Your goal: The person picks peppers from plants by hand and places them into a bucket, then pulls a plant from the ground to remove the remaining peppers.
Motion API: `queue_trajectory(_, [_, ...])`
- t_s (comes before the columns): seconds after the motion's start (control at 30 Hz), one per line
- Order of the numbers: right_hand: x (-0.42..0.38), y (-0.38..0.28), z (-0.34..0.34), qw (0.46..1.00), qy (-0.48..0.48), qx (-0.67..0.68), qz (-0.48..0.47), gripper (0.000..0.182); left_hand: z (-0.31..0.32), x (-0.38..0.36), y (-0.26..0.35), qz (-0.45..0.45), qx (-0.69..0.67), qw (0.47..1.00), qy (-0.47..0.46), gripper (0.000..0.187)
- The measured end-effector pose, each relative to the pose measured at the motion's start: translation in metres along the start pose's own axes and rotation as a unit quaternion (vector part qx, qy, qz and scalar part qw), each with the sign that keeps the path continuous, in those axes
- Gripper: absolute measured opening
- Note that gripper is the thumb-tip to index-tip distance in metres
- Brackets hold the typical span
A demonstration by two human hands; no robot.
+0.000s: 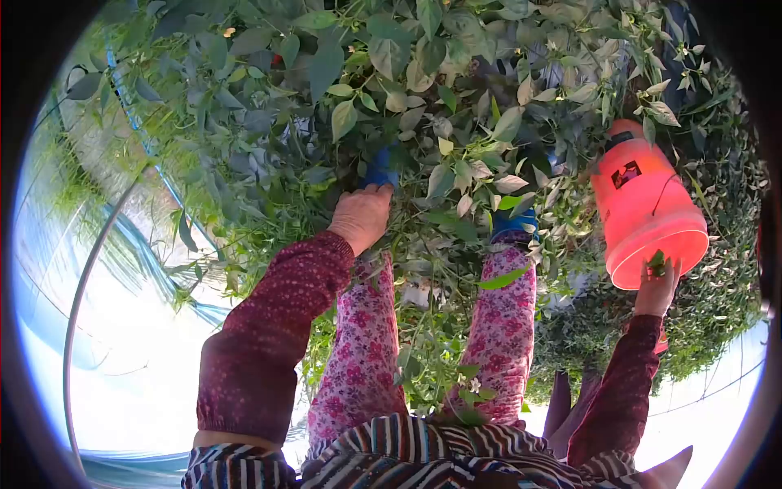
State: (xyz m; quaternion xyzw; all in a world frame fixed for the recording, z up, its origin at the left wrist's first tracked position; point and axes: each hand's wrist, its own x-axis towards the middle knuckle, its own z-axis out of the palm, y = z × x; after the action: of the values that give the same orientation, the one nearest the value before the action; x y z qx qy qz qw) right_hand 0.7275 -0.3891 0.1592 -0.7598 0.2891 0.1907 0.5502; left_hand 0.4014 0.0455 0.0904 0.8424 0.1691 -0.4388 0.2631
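My left hand (362,213) reaches in among the green leaves (344,120), its fingers curled down by a blue boot (381,167); what the fingertips hold, if anything, is hidden. On the right, my right hand (658,285) is at the open mouth of a red-pink bucket (649,200), with a small green piece (656,262) at its fingers. The bucket lies tilted against the plants, its mouth facing me, and bears a dark label (626,174).
Dense leafy plants fill the top and middle around my legs (503,326). A second blue boot (515,222) shows among the leaves. At the left are a thin curved pole (79,306), blue cord (130,106) and pale sheeting (147,359).
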Motion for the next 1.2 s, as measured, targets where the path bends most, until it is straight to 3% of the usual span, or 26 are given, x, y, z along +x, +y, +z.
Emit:
queue_trajectory(0.03, [0.004,0.005,-0.003,0.998,0.056,-0.014,0.03,0.049,0.002,-0.002,0.005,-0.028,-0.008,0.998,-0.051,0.032])
queue_trajectory(0.07, [0.01,0.008,-0.008,0.991,0.113,-0.029,0.059,0.049,0.009,-0.01,0.008,-0.004,0.027,1.0,0.012,0.025])
queue_trajectory(0.1, [0.006,0.005,-0.001,0.992,0.109,-0.034,0.058,0.049,0.012,-0.012,0.006,-0.007,0.021,1.0,0.012,0.025])
queue_trajectory(0.17, [-0.011,-0.001,0.016,0.987,0.12,-0.109,-0.01,0.047,0.019,-0.019,0.004,0.009,-0.008,1.0,0.009,0.035])
queue_trajectory(0.23, [-0.029,-0.011,0.05,0.978,0.055,-0.174,-0.1,0.037,0.018,-0.022,0.004,-0.002,-0.026,1.0,0.001,0.033])
queue_trajectory(0.27, [-0.058,-0.028,0.106,0.988,0.043,-0.115,-0.092,0.034,0.017,-0.022,0.004,-0.01,-0.041,0.999,-0.004,0.032])
queue_trajectory(0.33, [-0.112,-0.039,0.192,0.98,-0.162,-0.065,-0.096,0.027,0.02,-0.021,0.011,-0.009,-0.047,0.999,0.021,0.028])
queue_trajectory(0.37, [-0.138,-0.04,0.232,0.949,-0.308,0.0,-0.062,0.023,0.02,-0.02,0.012,-0.006,-0.053,0.997,0.047,0.025])
queue_trajectory(0.4, [-0.16,-0.035,0.271,0.913,-0.405,-0.027,-0.04,0.022,0.018,-0.019,0.012,-0.006,-0.053,0.997,0.048,0.025])
queue_trajectory(0.43, [-0.178,-0.019,0.305,0.875,-0.482,-0.038,-0.009,0.022,0.011,-0.018,0.012,0.042,-0.001,0.99,0.132,0.03])
queue_trajectory(0.47, [-0.18,0.012,0.331,0.805,-0.583,-0.078,-0.076,0.023,0.003,-0.018,0.011,0.089,0.053,0.972,0.212,0.036])
queue_trajectory(0.5, [-0.183,0.028,0.356,0.752,-0.614,-0.192,-0.144,0.024,-0.009,-0.021,0.008,0.09,0.055,0.972,0.211,0.036])
queue_trajectory(0.57, [-0.183,0.088,0.377,0.694,-0.569,-0.375,-0.231,0.025,-0.037,-0.028,-0.004,-0.033,0.168,0.966,0.196,0.047])
queue_trajectory(0.6, [-0.179,0.132,0.379,0.664,-0.58,-0.445,-0.155,0.024,-0.043,-0.032,-0.014,-0.033,0.168,0.965,0.196,0.047])
queue_trajectory(0.63, [-0.179,0.163,0.379,0.627,-0.584,-0.509,-0.075,0.025,-0.047,-0.038,-0.026,-0.097,0.188,0.965,0.157,0.053])
queue_trajectory(0.67, [-0.184,0.169,0.376,0.626,-0.587,-0.508,-0.072,0.025,-0.047,-0.045,-0.038,-0.163,0.207,0.958,0.114,0.059])
queue_trajectory(0.73, [-0.197,0.17,0.362,0.44,-0.58,-0.635,-0.257,0.025,-0.042,-0.053,-0.057,-0.168,0.203,0.959,0.102,0.06])
queue_trajectory(0.83, [-0.209,0.164,0.342,0.094,-0.471,-0.722,-0.498,0.027,-0.043,-0.054,-0.069,-0.155,0.203,0.96,0.113,0.058])
queue_trajectory(0.9, [-0.204,0.162,0.347,-0.031,-0.411,-0.719,-0.56,0.028,-0.05,-0.053,-0.075,-0.143,0.197,0.961,0.134,0.056])
queue_trajectory(0.97, [-0.189,0.149,0.373,-0.258,-0.474,-0.575,-0.615,0.021,-0.055,-0.054,-0.092,-0.115,0.185,0.965,0.145,0.054])
queue_trajectory(1.0, [-0.187,0.146,0.382,-0.259,-0.472,-0.575,-0.616,0.021,-0.058,-0.056,-0.104,-0.086,0.175,0.969,0.153,0.053])
queue_trajectory(1.03, [-0.187,0.144,0.39,0.08,-0.6,-0.662,-0.441,0.021,-0.063,-0.057,-0.115,-0.088,0.176,0.968,0.154,0.053])
queue_trajectory(1.07, [-0.19,0.143,0.397,0.405,-0.628,-0.636,-0.192,0.022,-0.069,-0.059,-0.126,-0.085,0.144,0.973,0.157,0.05])
queue_trajectory(1.13, [-0.203,0.145,0.405,0.412,-0.611,-0.631,-0.24,0.022,-0.084,-0.064,-0.148,-0.031,0.041,0.981,0.189,0.042])
queue_trajectory(1.2, [-0.213,0.152,0.407,0.419,-0.591,-0.625,-0.29,0.022,-0.092,-0.066,-0.157,-0.038,0.002,0.985,0.169,0.04])
